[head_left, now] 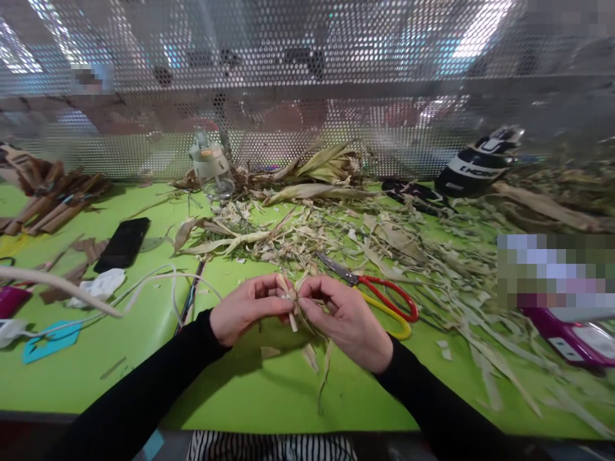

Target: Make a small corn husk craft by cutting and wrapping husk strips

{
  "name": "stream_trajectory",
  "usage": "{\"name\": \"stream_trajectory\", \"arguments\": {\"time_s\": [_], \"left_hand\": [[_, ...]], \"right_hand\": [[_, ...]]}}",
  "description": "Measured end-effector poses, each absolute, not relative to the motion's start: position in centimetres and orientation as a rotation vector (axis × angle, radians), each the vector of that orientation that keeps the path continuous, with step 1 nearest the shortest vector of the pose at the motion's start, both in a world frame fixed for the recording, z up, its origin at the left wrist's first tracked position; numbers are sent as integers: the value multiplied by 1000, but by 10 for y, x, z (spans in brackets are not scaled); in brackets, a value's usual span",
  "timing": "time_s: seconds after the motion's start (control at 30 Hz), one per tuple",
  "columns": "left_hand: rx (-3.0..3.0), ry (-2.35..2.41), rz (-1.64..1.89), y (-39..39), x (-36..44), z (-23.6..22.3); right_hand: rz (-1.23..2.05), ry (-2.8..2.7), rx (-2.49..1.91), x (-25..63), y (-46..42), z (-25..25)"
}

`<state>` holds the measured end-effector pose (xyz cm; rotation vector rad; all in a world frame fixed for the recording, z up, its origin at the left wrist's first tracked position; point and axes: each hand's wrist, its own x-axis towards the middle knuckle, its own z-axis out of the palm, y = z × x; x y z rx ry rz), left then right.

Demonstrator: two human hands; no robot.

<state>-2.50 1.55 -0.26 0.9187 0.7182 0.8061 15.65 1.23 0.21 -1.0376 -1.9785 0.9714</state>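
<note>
My left hand [245, 308] and my right hand [346, 320] meet above the green table [144, 358], both pinched on a small bundle of dried corn husk strips [292, 299]. The strips fan out between my fingertips, and a few loose ends hang down toward the table below them. Black sleeves cover both forearms. Red and yellow handled scissors [384, 298] lie just right of my right hand.
Heaps of dried husks and scraps [336, 224] spread across the middle and right. A black phone [123, 243], a white cable [144, 285], a clear bottle [211, 168], brown husk bundles [52, 195] and a perforated metal screen [307, 96] are also here.
</note>
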Motion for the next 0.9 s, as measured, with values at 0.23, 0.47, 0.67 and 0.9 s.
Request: {"name": "stream_trajectory", "arguments": {"time_s": [0.23,0.47,0.67,0.9], "left_hand": [[786,776,736,16,-29,-1],[793,844,664,16,-27,-2],[849,797,822,15,-27,4],[946,757,1032,14,-17,-16]], "right_hand": [[30,-2357,-749,160,14,2],[-360,-2454,-725,162,8,-1],[129,-2233,-892,158,9,-4],[1588,-1368,-874,154,11,-7]]}}
